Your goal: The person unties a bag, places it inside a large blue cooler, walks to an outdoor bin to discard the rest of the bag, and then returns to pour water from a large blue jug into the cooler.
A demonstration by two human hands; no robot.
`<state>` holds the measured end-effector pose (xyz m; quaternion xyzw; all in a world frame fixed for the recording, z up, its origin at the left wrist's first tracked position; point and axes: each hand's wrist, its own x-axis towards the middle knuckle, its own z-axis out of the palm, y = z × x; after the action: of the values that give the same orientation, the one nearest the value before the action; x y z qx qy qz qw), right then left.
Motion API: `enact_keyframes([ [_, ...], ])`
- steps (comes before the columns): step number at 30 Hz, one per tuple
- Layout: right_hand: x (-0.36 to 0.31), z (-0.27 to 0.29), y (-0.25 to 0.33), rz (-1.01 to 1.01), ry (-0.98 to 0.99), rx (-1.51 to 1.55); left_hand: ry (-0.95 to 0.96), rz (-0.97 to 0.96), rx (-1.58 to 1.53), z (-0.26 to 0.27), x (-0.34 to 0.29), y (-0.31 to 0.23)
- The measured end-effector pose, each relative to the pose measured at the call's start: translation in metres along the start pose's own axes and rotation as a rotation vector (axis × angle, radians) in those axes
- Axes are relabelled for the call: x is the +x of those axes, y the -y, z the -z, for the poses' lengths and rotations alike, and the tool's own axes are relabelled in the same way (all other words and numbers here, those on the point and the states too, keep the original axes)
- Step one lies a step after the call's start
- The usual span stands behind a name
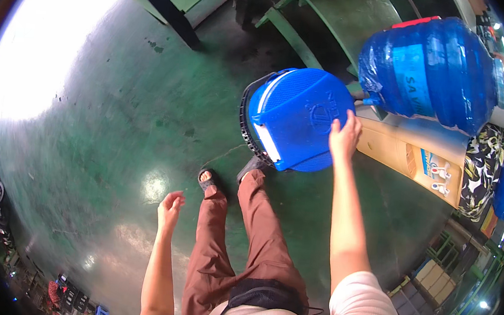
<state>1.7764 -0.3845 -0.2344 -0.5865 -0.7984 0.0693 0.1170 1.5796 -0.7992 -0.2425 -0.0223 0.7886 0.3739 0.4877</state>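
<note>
A round blue cooler bucket (302,123) with a lid stands before me, just beyond my feet. Its black carrying handle hangs around the left side, and white strips show near its left edge. At the lid's right rim lies my right hand (345,140), thumb on top and fingers curled over the edge; their tips are partly hidden. My left hand (169,211) hangs in the air over the floor, well apart from the bucket. Its fingers are loosely bent, slightly blurred, and nothing shows in them.
A large blue water bottle (430,74) lies on its side at the right. Under it is a tan cabinet with two dispenser taps (441,179), beside a dark leaf-patterned cloth (483,170). Green metal frames (310,20) stand beyond the bucket. The green floor (118,123) spreads leftward.
</note>
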Motion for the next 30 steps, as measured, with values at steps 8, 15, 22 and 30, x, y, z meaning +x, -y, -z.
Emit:
enact_keyframes([
  [8,0.034,-0.028,-0.134,-0.551,0.602,0.467,0.135,-0.15,-0.124,-0.091,-0.01,-0.079],
  [15,0.03,0.018,-0.122,-0.466,0.595,0.616,0.182,-0.2,-0.115,-0.107,-0.03,-0.104],
  [22,0.029,0.042,-0.108,-0.497,0.563,0.679,0.189,-0.263,0.005,-0.083,-0.032,-0.1],
  [30,-0.034,0.114,-0.042,-0.365,0.208,0.704,0.24,-0.314,-0.035,-0.07,-0.04,-0.135],
])
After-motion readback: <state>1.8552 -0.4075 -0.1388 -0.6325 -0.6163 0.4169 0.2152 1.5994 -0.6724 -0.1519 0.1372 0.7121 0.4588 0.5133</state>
